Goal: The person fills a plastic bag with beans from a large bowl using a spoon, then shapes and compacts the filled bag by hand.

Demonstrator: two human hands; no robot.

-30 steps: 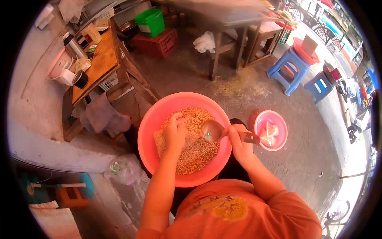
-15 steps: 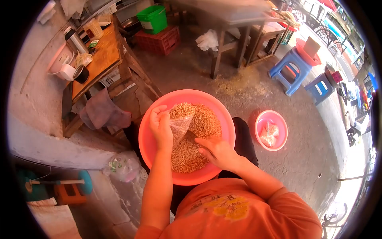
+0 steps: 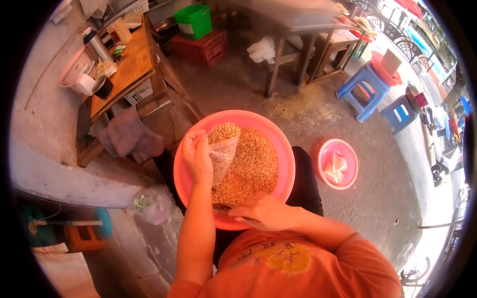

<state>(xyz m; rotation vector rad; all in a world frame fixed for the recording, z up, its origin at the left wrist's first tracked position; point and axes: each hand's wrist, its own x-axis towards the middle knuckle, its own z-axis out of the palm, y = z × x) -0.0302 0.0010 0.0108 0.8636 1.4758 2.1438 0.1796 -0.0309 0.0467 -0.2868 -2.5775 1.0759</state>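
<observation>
A wide pink basin point(image 3: 284, 144) on my lap holds a heap of small tan grains point(image 3: 256, 161). My left hand point(image 3: 197, 153) is closed at the basin's left side, pinching a clear plastic bag point(image 3: 223, 156) by its edge. Grains fill the bag's upper part, and its mouth is not clearly seen. Low in the basin, near my body, my right hand point(image 3: 266, 211) is wrapped round the handle of a metal scoop point(image 3: 224, 206). The scoop's dark bowl sits at the near edge of the grains, partly hidden by my fingers.
To the right on the floor stands a small pink basin point(image 3: 352, 174) with filled bags point(image 3: 336, 170). A wooden table point(image 3: 126, 62) is at the left, with a cloth point(image 3: 131, 134) hanging below. Blue stools point(image 3: 367, 89), a red crate point(image 3: 203, 48) and a green bucket point(image 3: 194, 22) stand farther off.
My right hand has drawn the scoop from the middle of the grains toward the basin's near edge. The left hand and bag have shifted slightly left and up.
</observation>
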